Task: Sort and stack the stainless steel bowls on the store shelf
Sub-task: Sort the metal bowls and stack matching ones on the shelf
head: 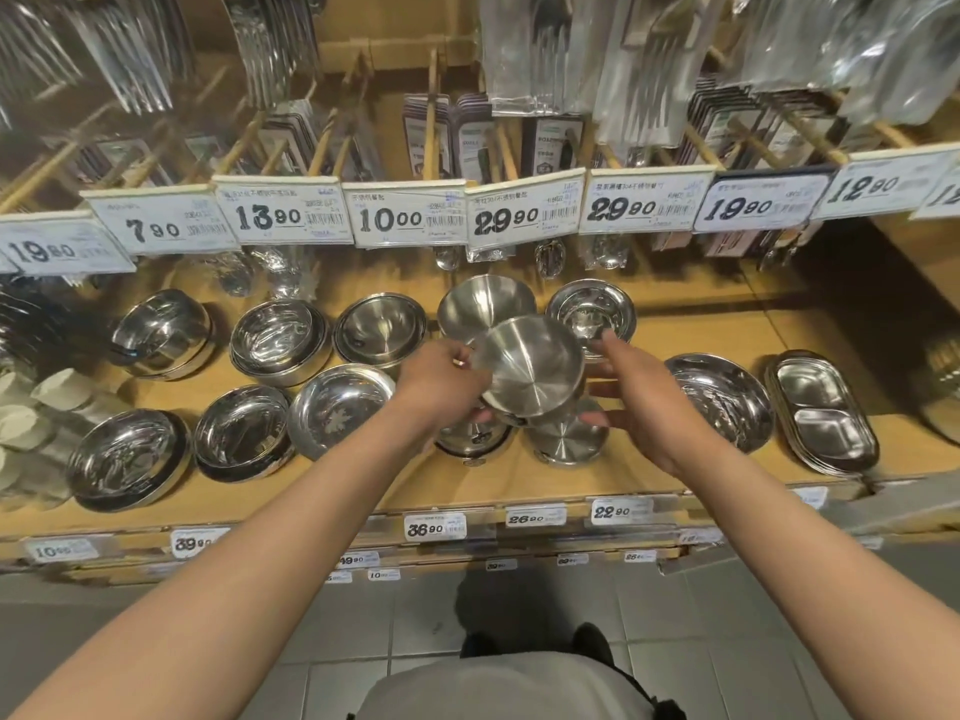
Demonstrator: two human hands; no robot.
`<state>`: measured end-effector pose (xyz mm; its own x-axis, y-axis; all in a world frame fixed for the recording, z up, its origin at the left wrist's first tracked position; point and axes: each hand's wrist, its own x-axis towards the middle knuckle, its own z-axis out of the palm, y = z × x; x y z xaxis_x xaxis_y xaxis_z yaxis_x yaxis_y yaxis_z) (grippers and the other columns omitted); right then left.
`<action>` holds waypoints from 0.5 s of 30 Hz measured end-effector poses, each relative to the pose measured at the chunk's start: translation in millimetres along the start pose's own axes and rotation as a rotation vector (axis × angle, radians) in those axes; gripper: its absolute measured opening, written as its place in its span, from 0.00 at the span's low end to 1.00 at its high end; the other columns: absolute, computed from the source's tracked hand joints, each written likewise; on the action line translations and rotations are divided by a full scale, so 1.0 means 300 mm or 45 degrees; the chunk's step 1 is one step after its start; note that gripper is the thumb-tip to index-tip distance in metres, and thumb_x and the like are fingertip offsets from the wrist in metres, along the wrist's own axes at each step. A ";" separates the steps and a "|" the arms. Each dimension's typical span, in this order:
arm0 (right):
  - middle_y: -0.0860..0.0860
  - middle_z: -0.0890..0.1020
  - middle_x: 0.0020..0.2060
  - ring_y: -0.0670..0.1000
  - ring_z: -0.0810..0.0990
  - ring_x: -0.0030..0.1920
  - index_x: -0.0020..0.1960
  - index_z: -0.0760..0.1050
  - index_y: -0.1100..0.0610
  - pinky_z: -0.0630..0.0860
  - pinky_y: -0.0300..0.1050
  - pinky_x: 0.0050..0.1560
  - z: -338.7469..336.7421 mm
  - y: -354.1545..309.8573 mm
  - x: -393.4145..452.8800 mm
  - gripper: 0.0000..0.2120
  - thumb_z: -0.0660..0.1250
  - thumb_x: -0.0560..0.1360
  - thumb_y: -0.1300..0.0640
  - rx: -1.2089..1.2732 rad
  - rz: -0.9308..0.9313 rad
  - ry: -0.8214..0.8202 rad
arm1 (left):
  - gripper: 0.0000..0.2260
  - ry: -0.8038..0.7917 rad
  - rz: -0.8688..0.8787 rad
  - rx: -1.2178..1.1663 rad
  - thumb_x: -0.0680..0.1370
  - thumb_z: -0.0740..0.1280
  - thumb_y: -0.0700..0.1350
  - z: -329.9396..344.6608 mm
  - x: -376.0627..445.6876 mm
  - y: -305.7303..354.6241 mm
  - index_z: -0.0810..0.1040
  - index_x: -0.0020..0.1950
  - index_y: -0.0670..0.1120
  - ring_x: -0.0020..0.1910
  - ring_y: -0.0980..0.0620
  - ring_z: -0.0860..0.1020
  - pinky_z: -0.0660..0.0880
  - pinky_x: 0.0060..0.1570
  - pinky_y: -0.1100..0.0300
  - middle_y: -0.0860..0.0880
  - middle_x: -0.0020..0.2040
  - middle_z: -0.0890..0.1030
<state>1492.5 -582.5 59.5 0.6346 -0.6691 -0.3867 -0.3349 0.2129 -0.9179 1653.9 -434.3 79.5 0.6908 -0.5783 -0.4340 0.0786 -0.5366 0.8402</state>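
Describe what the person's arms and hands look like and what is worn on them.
Both forearms are bare up to the frame edge, with no sleeves, gloves or watch in view. The left hand wears a small ring on one finger. The right hand shows no ring or other jewellery. Lower in the frame, a light grey top covers the torso.
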 end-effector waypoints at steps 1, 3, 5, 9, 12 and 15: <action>0.52 0.85 0.50 0.52 0.86 0.46 0.60 0.79 0.50 0.83 0.44 0.39 -0.003 -0.024 -0.006 0.18 0.62 0.80 0.40 0.073 0.011 -0.066 | 0.03 -0.005 0.006 0.025 0.78 0.69 0.38 0.019 0.002 0.000 0.79 0.49 0.44 0.35 0.43 0.86 0.85 0.40 0.48 0.40 0.43 0.85; 0.53 0.86 0.47 0.52 0.86 0.43 0.55 0.82 0.55 0.81 0.43 0.38 -0.010 -0.037 -0.010 0.12 0.67 0.80 0.48 -0.011 -0.028 -0.085 | 0.03 -0.007 0.014 0.064 0.78 0.70 0.39 0.049 0.010 -0.003 0.79 0.49 0.44 0.33 0.45 0.86 0.83 0.35 0.54 0.40 0.43 0.85; 0.56 0.85 0.44 0.51 0.85 0.38 0.51 0.82 0.59 0.82 0.42 0.36 -0.018 -0.008 -0.005 0.06 0.67 0.80 0.60 -0.060 0.009 -0.007 | 0.04 -0.028 0.034 0.079 0.77 0.69 0.40 0.065 0.022 -0.010 0.79 0.52 0.44 0.30 0.48 0.84 0.80 0.33 0.57 0.41 0.42 0.85; 0.58 0.84 0.43 0.53 0.87 0.34 0.48 0.80 0.59 0.83 0.44 0.33 -0.027 0.083 0.029 0.04 0.66 0.80 0.62 -0.085 0.139 0.181 | 0.07 0.021 0.124 0.219 0.80 0.67 0.48 0.027 0.053 -0.032 0.82 0.51 0.47 0.35 0.48 0.85 0.83 0.42 0.51 0.45 0.42 0.86; 0.57 0.84 0.43 0.56 0.87 0.34 0.49 0.78 0.59 0.86 0.55 0.42 -0.022 0.155 0.061 0.02 0.66 0.79 0.61 -0.138 0.232 0.305 | 0.10 0.198 0.158 0.547 0.80 0.66 0.46 -0.039 0.076 -0.072 0.81 0.58 0.46 0.43 0.51 0.81 0.76 0.43 0.59 0.48 0.49 0.84; 0.56 0.82 0.45 0.56 0.87 0.35 0.48 0.76 0.57 0.85 0.59 0.46 -0.005 0.203 0.071 0.02 0.67 0.78 0.58 -0.206 0.273 0.350 | 0.16 0.224 0.075 0.733 0.80 0.65 0.46 -0.069 0.079 -0.119 0.77 0.66 0.40 0.56 0.42 0.78 0.74 0.51 0.55 0.41 0.61 0.81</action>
<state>1484.5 -585.0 -4.6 0.3351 -0.7922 -0.5100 -0.5591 0.2684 -0.7844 1682.4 -416.1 46.1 0.7945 -0.5331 -0.2909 -0.3311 -0.7817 0.5285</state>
